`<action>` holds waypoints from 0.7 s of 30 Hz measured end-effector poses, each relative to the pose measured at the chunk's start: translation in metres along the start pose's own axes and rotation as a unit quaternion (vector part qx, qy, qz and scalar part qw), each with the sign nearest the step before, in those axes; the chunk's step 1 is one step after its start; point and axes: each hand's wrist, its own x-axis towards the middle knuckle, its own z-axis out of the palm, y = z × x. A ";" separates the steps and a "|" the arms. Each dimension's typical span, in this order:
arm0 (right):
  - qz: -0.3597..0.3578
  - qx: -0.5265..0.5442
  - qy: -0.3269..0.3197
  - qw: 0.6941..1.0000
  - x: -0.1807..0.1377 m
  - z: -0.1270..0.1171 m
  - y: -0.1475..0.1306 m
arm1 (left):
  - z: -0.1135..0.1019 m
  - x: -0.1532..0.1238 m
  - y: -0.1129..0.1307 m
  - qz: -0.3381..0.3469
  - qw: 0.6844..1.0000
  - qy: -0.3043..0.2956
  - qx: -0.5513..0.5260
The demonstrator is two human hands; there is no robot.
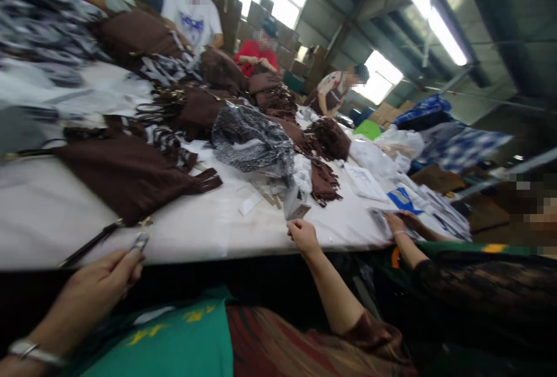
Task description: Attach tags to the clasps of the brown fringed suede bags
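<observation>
My left hand (98, 287), with a silver band on the wrist, is raised in front of the table edge. Its fingers pinch a small silvery piece (140, 242). Just beyond it a thin black strap (91, 245) lies on the white table (39, 214), below a brown fringed bag (126, 174). My right hand (303, 236) rests at the table edge with fingers curled; what they hold, if anything, is hidden. A small clear packet (296, 206) stands right behind it.
Brown fringed bags (324, 142), a crumpled black-and-white plastic wrap (252, 139) and papers (365, 182) cover the table. A co-worker's hands (398, 223) press on papers at my right. Three other people work at the far end. Patterned cloth piles up at the far left.
</observation>
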 end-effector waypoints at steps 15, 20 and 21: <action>-0.166 -0.013 -0.436 0.885 -0.096 0.232 -0.093 | 0.002 -0.010 -0.031 0.171 0.936 0.154 0.266; -0.160 -0.078 -0.404 0.897 -0.087 0.247 -0.083 | 0.007 -0.011 -0.037 0.177 0.908 0.174 0.337; -0.162 -0.088 -0.400 0.898 -0.085 0.249 -0.082 | 0.008 -0.011 -0.038 0.181 0.903 0.178 0.346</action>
